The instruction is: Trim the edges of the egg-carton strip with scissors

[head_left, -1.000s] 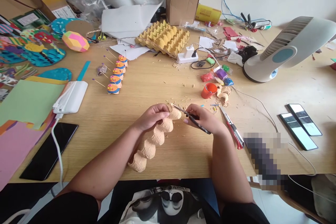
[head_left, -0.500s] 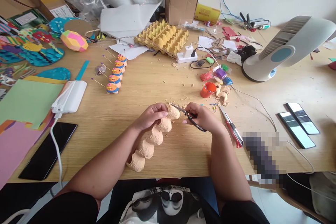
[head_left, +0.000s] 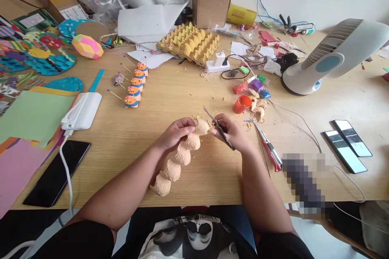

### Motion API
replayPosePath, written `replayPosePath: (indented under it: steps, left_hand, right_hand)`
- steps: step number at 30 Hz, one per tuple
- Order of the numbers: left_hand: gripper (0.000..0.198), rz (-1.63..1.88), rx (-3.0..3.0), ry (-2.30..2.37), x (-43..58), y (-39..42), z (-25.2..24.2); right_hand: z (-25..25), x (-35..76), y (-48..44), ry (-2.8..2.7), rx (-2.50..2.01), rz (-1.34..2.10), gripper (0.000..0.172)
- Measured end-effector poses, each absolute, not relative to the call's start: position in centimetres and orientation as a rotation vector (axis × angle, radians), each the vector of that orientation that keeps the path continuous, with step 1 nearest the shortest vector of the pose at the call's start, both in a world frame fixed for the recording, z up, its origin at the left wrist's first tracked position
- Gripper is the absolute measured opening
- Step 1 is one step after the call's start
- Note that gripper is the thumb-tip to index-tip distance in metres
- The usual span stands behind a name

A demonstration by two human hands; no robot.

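Observation:
My left hand (head_left: 179, 132) pinches the upper end of an egg carton strip (head_left: 182, 156), a row of several peach-coloured cups that slants down toward the table's front edge. In my right hand (head_left: 228, 130) is a pair of scissors (head_left: 219, 126) with black handles. The scissor blades point up and away, just right of the top cup and apart from it. Small peach scraps lie on the table around both hands. Beyond them stands a painted caterpillar (head_left: 135, 85), orange and blue, with pin-like sticks.
To the right lie a red utility knife (head_left: 270, 149) and two phones (head_left: 345, 151). A red cup (head_left: 242, 104), clay packets (head_left: 256, 85) and a white fan (head_left: 316, 60) stand farther back. A power bank (head_left: 81, 111) and a dark phone (head_left: 57, 173) are on the left.
The scissors have come away from the top cup's rim and now sit to its right, pointing more steeply upward. My left hand still holds the strip, which has shifted slightly.

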State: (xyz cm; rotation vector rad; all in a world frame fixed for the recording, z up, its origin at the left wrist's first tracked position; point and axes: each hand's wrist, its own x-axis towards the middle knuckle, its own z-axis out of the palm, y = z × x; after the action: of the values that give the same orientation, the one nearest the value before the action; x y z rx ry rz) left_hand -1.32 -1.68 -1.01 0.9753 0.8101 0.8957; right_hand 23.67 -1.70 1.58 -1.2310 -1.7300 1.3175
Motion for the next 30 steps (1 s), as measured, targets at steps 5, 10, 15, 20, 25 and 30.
replayPosePath:
  steps: [5, 10, 15, 20, 25, 30]
  left_hand:
    - [0.044, 0.942, 0.793, 0.794, -1.0, -1.8, -1.3]
    - [0.039, 1.008, 0.658, 0.73, -0.9, -1.7, -2.3]
    - [0.032, 1.0, 0.654, 0.675, -0.8, -1.7, -2.1]
    - [0.031, 0.907, 0.7, 0.647, -1.2, -2.1, -2.2]
    - [0.03, 0.85, 0.784, 0.623, -1.6, -2.4, -2.9]
    - [0.031, 0.843, 0.794, 0.648, -1.7, -2.6, -2.6]
  right_hand:
    - [0.3, 22.7, -1.4, -1.4, -1.149, 1.445, 0.058]
    - [-1.1, 21.4, -1.5, -1.228, -1.034, 1.459, 0.055]
    - [-2.5, 19.7, -1.9, -1.099, -0.877, 1.59, 0.051]
    - [-2.5, 18.7, -2.3, -0.962, -0.671, 1.748, 0.053]
    - [-1.4, 18.8, -2.9, -0.924, -0.572, 1.785, 0.049]
    - [-0.6, 18.9, -3.2, -0.903, -0.539, 1.76, 0.048]
